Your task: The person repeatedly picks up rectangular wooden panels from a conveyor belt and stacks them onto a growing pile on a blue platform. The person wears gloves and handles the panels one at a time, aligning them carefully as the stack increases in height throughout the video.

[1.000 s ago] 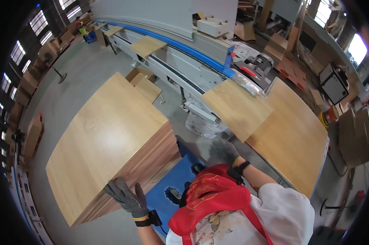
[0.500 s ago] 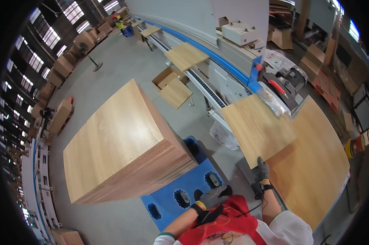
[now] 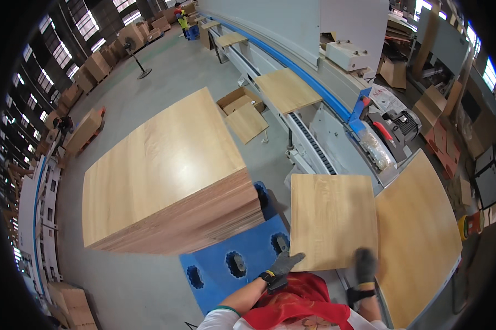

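Both gloved hands, left hand (image 3: 285,265) and right hand (image 3: 364,262), lie spread on the wood panel's (image 3: 332,219) near edge, so I'd push evenly to feed it square onto the conveyor (image 3: 312,144).

Wood panel (image 3: 333,220) pale tan with fine lengthwise grain. Left hand (image 3: 285,264) in grey glove with black cuff and yellow mark; right hand (image 3: 364,265) in dark grey glove, black cuff. Big board stack (image 3: 160,165) same light oak top, striped brown layered edges. Pallet (image 3: 226,264) bright blue. Floor (image 3: 149,82) grey. Rail (image 3: 292,66) on the far machine blue. Vest (image 3: 297,302) red.
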{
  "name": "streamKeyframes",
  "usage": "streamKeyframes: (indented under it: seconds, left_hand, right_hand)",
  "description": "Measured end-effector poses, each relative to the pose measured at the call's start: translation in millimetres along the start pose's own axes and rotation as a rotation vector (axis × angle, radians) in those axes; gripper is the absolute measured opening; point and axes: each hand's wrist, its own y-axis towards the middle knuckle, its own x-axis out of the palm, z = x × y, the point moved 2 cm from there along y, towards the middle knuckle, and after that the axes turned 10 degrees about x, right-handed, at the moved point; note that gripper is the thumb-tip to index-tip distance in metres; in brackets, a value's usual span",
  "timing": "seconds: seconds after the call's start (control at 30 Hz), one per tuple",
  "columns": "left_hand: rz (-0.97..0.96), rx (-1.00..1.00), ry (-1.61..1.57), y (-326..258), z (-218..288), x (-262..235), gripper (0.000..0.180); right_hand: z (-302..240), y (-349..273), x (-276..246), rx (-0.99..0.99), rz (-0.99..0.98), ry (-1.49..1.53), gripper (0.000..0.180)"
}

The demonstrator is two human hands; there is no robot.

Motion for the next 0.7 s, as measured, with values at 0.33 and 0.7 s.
streamKeyframes:
  seconds: [0.33,0.7]
  left_hand:
    - [-0.088,0.040,0.168,-120.8,48.2,-84.6,0.049]
    - [0.087,-0.065,-0.338,-253.4,-76.4,-209.1,0.047]
  right_hand:
    - [70.7,-48.7,48.9,0.436,-0.273,0.458,0.054]
    - [-57.0,-166.8,80.9,0.358,-0.643,0.060,0.058]
